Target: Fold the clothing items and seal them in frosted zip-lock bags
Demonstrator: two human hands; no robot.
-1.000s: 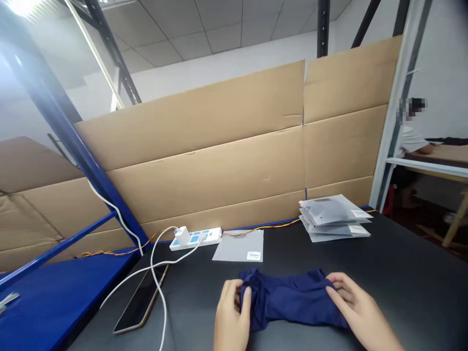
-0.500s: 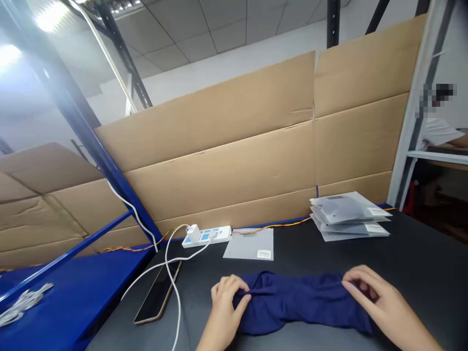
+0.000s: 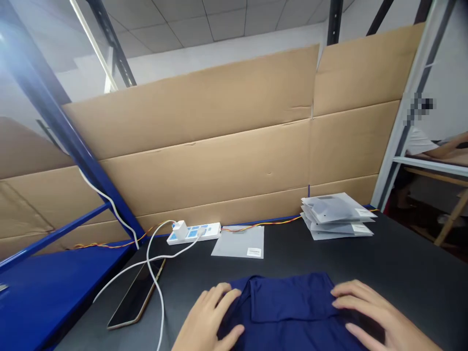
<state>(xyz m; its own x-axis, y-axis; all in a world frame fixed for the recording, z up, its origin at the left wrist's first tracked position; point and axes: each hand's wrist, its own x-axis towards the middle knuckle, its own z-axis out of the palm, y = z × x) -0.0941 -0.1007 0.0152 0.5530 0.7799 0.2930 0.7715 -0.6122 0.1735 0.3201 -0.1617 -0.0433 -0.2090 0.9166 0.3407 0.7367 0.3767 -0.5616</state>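
A navy blue cloth point(image 3: 288, 302) lies on the black table at the bottom centre, its upper part folded over in a flat band. On its left edge rests my left hand point(image 3: 212, 317), thumb and fingers apart. My right hand point(image 3: 369, 312) touches the right edge with its fingers spread and the thumb lower down. Neither hand pinches the fabric. The cloth's lower part runs out of the frame.
A phone point(image 3: 137, 297) lies left of the cloth, with a white cable point(image 3: 157, 282) across it. Behind are a power strip point(image 3: 195, 233), a flat translucent packet point(image 3: 239, 243) and a stack of packets point(image 3: 334, 217). A cardboard wall point(image 3: 219, 161) backs the table; a person's arm point(image 3: 448, 146) shows far right.
Both hands have let go of their pinches and opened. The cloth, bunched in a narrow strip before, now spreads flatter and reaches lower. The view has shifted slightly right.
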